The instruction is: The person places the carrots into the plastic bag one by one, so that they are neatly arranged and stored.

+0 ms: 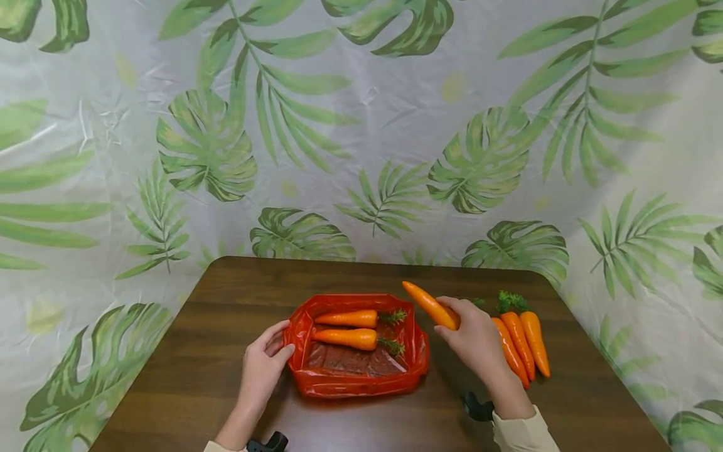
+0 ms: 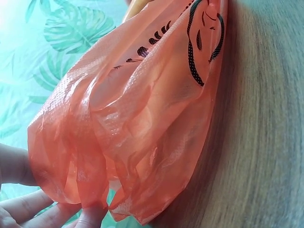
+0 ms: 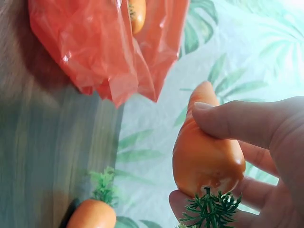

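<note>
A red plastic bag [image 1: 361, 386] lies opened wide on the table, its black print showing in the left wrist view. Inside it two orange carrots, an upper carrot [image 1: 347, 319] and a lower carrot [image 1: 347, 339], lie side by side with green tops to the right. My left hand [image 1: 264, 358] pinches the bag's left rim between thumb and fingers. Right of the bag, my right hand [image 1: 473, 333] grips another carrot [image 3: 206, 156] above the table, thumb along its side. Its tip points up and left toward the bag; the green top [image 3: 211, 209] shows by my fingers.
Three more carrots lie grouped at the table's right, the middle carrot [image 1: 518, 342] among them, partly behind my right hand. A leaf-patterned curtain [image 1: 361, 125] hangs behind the brown wooden table [image 1: 198, 351]. Black straps sit at both wrists.
</note>
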Demonstrator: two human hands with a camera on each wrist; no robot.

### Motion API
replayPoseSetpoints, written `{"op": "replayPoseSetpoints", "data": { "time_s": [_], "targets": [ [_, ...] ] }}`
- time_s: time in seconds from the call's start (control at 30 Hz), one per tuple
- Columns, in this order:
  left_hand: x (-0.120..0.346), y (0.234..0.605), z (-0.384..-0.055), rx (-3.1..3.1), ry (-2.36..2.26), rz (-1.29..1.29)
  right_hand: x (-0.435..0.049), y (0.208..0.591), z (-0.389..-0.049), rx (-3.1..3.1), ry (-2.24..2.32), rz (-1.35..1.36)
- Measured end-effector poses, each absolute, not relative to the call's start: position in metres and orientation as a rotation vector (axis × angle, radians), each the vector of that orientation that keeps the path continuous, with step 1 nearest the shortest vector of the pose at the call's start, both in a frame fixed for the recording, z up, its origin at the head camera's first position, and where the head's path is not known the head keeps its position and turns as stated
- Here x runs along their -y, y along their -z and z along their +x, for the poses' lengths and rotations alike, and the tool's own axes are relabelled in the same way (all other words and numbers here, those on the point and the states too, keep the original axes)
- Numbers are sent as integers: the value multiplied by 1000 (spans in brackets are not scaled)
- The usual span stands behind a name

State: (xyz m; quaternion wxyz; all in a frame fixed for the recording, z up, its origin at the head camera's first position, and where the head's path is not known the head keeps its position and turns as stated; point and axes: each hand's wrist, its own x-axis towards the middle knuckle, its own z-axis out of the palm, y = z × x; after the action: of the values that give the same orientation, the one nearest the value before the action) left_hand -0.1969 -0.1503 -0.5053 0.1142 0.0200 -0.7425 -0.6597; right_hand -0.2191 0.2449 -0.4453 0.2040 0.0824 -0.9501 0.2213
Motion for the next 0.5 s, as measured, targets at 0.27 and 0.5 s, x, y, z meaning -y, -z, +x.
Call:
{"op": "replayPoseSetpoints", "data": {
  "time_s": [0.27,0.5],
  "targets": [
    [150,504,-196,2181,1966,66,-231,441,-221,2661,-641,252],
    [151,504,-196,2185,1968,75,-220,436,-221,2680,-640,285]
  ]
}}
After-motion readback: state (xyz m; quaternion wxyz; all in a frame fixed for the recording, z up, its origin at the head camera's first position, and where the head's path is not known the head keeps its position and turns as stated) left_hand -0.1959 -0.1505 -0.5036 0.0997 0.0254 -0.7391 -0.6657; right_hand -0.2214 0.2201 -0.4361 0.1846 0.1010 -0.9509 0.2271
